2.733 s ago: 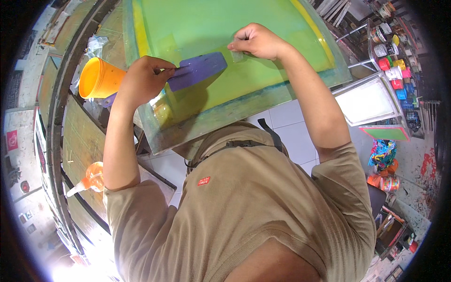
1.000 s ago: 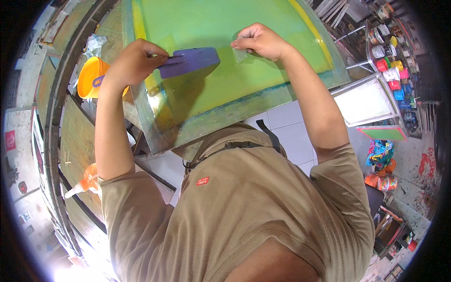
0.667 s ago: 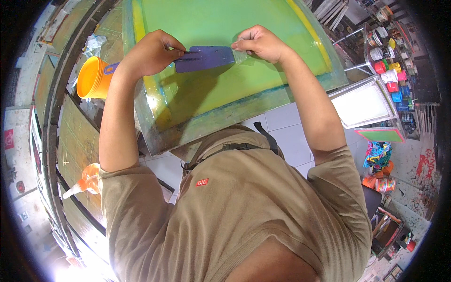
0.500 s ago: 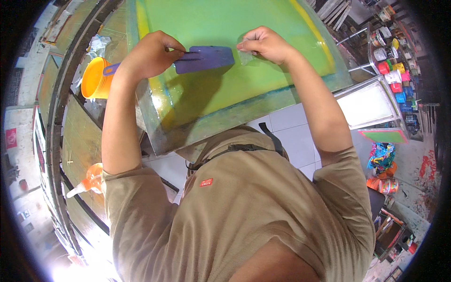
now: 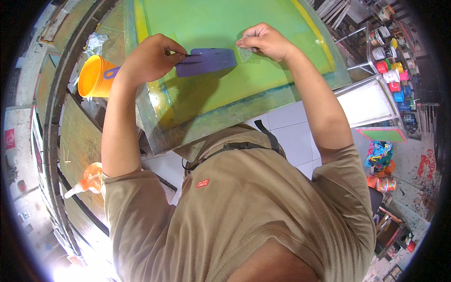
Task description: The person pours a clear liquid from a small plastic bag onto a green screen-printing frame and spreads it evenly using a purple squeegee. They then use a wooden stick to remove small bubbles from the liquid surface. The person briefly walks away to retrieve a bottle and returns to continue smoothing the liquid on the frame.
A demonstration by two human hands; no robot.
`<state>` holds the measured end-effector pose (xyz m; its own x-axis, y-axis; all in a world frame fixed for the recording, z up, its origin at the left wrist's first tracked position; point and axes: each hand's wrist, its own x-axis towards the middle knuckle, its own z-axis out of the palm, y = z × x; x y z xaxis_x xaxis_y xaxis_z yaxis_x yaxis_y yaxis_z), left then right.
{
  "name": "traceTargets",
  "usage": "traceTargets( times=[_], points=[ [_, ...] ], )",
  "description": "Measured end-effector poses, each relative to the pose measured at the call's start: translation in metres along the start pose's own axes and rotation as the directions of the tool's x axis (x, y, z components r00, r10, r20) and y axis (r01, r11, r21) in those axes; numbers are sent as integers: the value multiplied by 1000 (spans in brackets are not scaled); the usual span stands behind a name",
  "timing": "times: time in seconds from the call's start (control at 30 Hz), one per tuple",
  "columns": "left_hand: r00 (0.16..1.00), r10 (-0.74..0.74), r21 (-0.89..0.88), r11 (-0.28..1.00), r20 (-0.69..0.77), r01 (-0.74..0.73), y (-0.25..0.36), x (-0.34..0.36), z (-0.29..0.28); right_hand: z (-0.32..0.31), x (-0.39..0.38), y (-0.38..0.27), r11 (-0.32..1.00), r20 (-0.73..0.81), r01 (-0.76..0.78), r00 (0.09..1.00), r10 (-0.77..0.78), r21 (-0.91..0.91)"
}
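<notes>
My left hand (image 5: pixel 155 58) is closed on a purple spatula (image 5: pixel 209 62), pinching it where the handle meets the wide flat blade. The handle's holed end shows on the far side of my wrist, and dark smears mark the blade near my fingers. Between the thumb and fingers of my right hand (image 5: pixel 268 41) is a small piece of clear plastic (image 5: pixel 245 55), hanging beside the blade's right end. Both hands are over a green framed screen (image 5: pixel 211 19) with yellow bands along its sides and a greyish, stained border.
Left of the screen, an orange cup (image 5: pixel 94 77) stands beside crumpled clear plastic (image 5: pixel 96 44). An orange squeeze bottle (image 5: pixel 89 181) with a pale nozzle is nearer me. At right are a white framed panel (image 5: pixel 369 104) and shelves with several paint pots (image 5: pixel 393 76).
My right hand has risen slightly, and the plastic piece now hangs more clearly below its fingers. The left hand and spatula have shifted only a little.
</notes>
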<state>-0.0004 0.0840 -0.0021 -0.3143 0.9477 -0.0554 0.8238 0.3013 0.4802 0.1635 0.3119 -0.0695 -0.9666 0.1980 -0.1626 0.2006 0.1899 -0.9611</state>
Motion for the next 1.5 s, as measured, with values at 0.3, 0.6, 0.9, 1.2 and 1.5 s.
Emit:
traceTargets(
  times=[0.3,0.6,0.9,1.2,1.5],
  points=[
    [992,-105,-7,994,66,105,12,6,2,2,-3,-2,998,-55,-35,998,33,-42],
    [998,-61,-30,998,10,61,-7,-14,-9,0,-4,0,1000,-69,-8,998,7,-23],
    [984,-180,-39,983,15,181,-38,-35,-14,2,-3,0,998,-43,12,999,-9,59],
    [997,-61,-58,997,-48,58,-1,-7,10,4,-5,-1,998,-62,23,998,-18,66],
    [991,-132,-69,989,29,134,14,4,10,1,-4,3,996,-78,-8,997,15,91]
  ],
)
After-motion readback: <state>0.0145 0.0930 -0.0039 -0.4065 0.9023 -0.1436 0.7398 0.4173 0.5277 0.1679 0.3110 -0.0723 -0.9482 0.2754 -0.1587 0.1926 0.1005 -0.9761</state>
